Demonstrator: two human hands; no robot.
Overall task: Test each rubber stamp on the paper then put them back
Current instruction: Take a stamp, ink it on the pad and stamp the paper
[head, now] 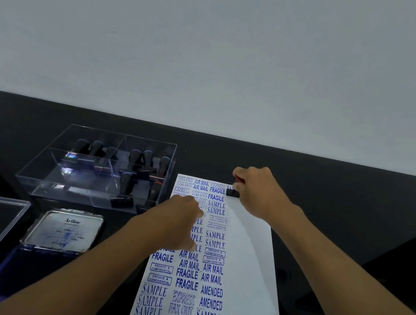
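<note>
You are well into the testing: the paper (248,244) is carrying three columns of blue prints, and a fourth is only beginning at its far right corner. There your right hand (256,188) is gripping a rubber stamp (233,193), base down on the paper. Your left hand (180,223) is lying flat on the paper, fingers straight. Left of the paper, the clear box (97,167) is holding the other stamps, beyond the open ink pad (53,242). This stamp's return is, I judge, still owed.
</note>
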